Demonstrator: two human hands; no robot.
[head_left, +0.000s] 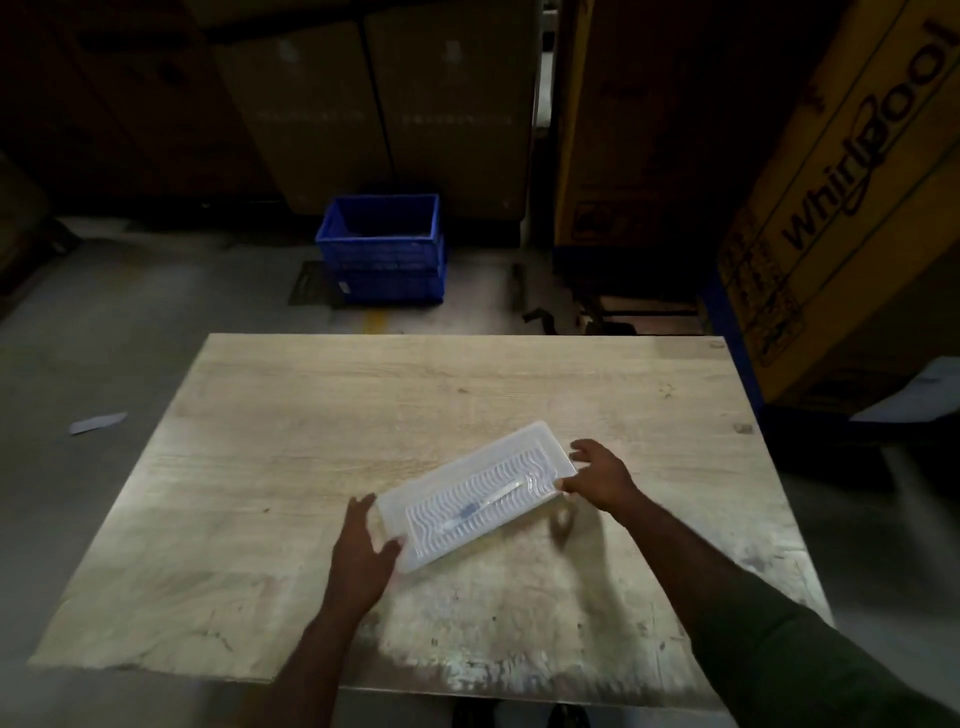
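Tray (475, 496) seemingly in right hand (602, 478)

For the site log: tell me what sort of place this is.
Probably a warehouse or storeroom: tall cardboard appliance cartons stand behind the table, and a blue plastic crate sits on the concrete floor.

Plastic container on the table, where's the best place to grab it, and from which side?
By its two short ends, one hand from each side: the plastic container is long, flat and lies diagonally. The left hand and right hand hold it so.
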